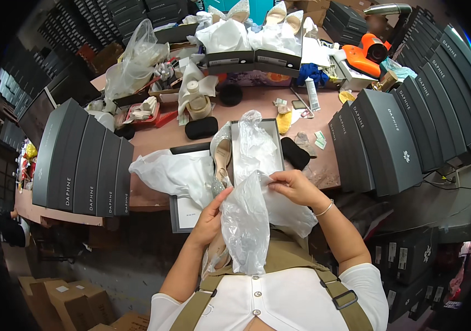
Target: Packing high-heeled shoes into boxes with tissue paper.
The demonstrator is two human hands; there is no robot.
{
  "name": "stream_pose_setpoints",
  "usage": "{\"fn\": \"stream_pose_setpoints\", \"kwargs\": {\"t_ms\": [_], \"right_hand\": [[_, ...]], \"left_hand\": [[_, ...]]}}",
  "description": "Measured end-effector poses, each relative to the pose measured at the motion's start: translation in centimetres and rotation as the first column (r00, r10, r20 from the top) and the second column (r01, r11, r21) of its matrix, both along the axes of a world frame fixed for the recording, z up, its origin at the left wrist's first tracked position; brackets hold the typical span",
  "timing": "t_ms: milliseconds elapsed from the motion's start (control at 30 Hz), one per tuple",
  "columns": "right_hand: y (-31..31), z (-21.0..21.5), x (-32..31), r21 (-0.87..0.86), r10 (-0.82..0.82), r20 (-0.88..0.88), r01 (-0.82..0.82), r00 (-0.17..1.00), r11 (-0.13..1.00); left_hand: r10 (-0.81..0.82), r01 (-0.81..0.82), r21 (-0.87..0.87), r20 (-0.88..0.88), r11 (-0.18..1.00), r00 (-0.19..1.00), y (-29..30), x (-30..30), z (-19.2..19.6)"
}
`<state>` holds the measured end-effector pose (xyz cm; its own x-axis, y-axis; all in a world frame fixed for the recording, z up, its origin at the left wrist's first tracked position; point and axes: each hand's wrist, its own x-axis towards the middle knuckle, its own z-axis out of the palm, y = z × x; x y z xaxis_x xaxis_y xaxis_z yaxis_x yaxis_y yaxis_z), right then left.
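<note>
The translucent white plastic bag [245,229] hangs between the hands, near the chest, its long axis from far to near. The left hand [209,220] grips its left edge; the right hand [299,190] pinches plastic at its far right side. The silver glittery shoe with beige insole [223,151] lies beyond, lengthwise too, nearer to the left hand. The bag looks thin, glossy and wrinkled.

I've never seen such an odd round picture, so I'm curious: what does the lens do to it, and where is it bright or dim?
Head view: fisheye distortion fans out the right-hand box stack, and the corners go black; bright glints show on the translucent bag; the floor beyond the table's near edge looks dim.
</note>
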<state>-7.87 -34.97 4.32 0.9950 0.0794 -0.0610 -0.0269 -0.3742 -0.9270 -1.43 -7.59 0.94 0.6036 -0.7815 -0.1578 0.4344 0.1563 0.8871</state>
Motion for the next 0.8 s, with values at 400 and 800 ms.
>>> {"fn": "stream_pose_setpoints", "kwargs": {"t_ms": [400,800], "right_hand": [[5.9,6.2,0.1,-0.802,0.590,0.408,-0.036,0.697,0.597],[7.3,3.0,0.0,-0.869,0.601,0.280,-0.068,0.749,0.490]], "left_hand": [[0.112,-0.114,0.032,0.078,0.993,0.991,-1.1,2.4,-0.5],[0.100,-0.100,0.005,0.071,0.995,0.992,-1.7,1.2,0.0]]}}
